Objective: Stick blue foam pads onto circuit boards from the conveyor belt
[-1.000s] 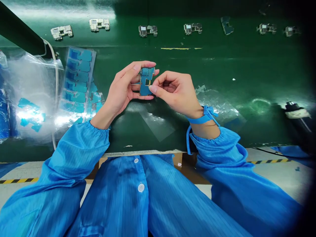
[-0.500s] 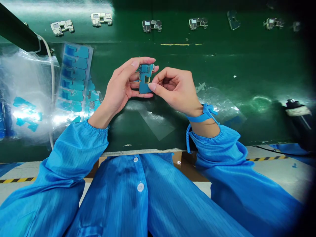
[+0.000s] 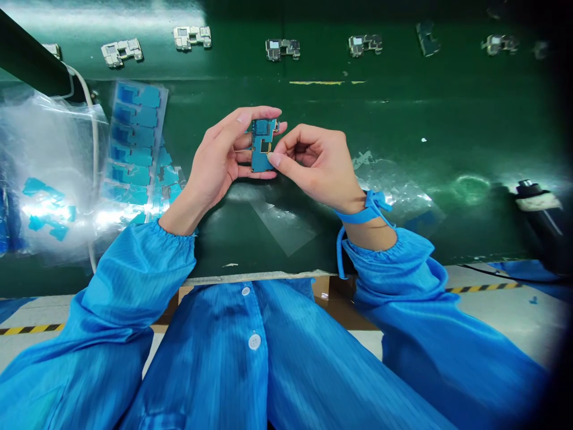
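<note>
Far-right metal part point(image 3: 541, 48) blurred

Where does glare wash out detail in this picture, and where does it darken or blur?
Head view: glare whitens the plastic bag at left and the top-left strip of the green table; the right edge fades to black; the far-right metal part is dim and soft; the blue board held in the left hand and right hand is sharp and evenly lit.
</note>
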`<state>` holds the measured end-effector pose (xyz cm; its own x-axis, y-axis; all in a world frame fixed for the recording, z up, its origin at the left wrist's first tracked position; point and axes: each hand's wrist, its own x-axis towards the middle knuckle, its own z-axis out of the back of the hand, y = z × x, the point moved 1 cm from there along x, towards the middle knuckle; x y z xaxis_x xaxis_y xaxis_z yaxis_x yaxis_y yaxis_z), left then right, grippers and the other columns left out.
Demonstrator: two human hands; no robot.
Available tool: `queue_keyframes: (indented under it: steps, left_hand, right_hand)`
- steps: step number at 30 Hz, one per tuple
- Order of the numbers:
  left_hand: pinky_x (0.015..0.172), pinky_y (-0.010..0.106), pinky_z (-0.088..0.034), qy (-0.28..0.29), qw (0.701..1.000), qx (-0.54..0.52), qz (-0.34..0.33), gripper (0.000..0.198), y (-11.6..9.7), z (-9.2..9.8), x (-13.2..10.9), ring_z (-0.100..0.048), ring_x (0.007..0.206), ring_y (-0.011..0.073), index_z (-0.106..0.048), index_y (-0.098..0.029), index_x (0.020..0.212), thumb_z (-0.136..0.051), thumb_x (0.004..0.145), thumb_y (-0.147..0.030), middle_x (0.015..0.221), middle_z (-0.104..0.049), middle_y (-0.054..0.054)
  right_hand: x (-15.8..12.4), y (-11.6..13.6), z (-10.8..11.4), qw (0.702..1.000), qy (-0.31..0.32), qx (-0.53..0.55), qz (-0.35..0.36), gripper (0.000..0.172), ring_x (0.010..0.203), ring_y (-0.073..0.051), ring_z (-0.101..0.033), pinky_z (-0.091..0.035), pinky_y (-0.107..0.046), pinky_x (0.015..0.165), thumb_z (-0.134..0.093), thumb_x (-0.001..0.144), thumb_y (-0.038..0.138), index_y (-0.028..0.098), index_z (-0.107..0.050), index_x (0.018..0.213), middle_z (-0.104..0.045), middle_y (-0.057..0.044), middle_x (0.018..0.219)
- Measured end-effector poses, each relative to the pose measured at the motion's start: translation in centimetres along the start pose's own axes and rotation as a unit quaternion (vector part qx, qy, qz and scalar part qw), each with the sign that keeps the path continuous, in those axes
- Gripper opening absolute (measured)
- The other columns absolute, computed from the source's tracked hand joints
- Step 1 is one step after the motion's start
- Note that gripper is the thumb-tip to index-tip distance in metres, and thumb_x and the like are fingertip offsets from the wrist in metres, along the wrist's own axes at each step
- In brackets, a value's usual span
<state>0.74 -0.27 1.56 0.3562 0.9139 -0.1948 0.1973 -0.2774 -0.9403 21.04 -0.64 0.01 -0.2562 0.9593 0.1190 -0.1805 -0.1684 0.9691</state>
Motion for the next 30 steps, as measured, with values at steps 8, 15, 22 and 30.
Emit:
queue_keyframes:
  steps: [8,15,22,30]
  left_hand:
    - [0.087,0.044,-0.076,0.013,1.000,-0.010,-0.014,0.048,0.17,0.04,0.01,-0.085,0.112,0.0321,-0.078,-0.032,0.129,-0.060,0.102,-0.068,0.135,-0.084,0.006]
    - [0.083,0.041,-0.076,0.011,1.000,-0.016,-0.023,0.049,0.23,0.03,0.04,-0.085,0.110,0.0309,-0.079,-0.029,0.128,-0.058,0.104,-0.066,0.135,-0.084,0.007]
    - [0.090,0.046,-0.075,0.029,0.999,0.008,-0.021,0.047,0.28,0.27,-0.03,-0.084,0.117,0.0323,-0.077,-0.036,0.131,-0.058,0.103,-0.069,0.133,-0.085,0.004]
    - [0.086,0.046,-0.076,0.005,1.000,0.002,-0.001,0.045,-0.06,-0.08,-0.04,-0.084,0.113,0.0323,-0.079,-0.034,0.127,-0.064,0.100,-0.067,0.125,-0.087,0.004]
  right_hand:
    - [0.04,0.28,-0.09,1.000,0.000,-0.001,0.002,0.054,0.073,-0.016,-0.063,-0.059,-0.032,0.069,-0.096,0.080,0.071,0.022,-0.072,0.084,-0.071,-0.002,0.083]
    - [0.07,0.06,0.04,1.000,0.006,0.000,0.006,0.049,0.073,-0.015,-0.061,-0.057,-0.032,0.068,-0.097,0.082,0.065,0.022,-0.074,0.085,-0.071,-0.002,0.084]
    - [0.05,0.02,0.02,1.000,0.006,-0.006,0.005,0.048,0.073,-0.016,-0.061,-0.056,-0.031,0.067,-0.093,0.086,0.067,0.023,-0.073,0.086,-0.070,-0.001,0.083]
    - [0.02,0.20,0.03,1.000,0.006,-0.004,0.005,0.049,0.073,-0.016,-0.061,-0.057,-0.033,0.068,-0.096,0.082,0.067,0.023,-0.074,0.085,-0.071,-0.002,0.083]
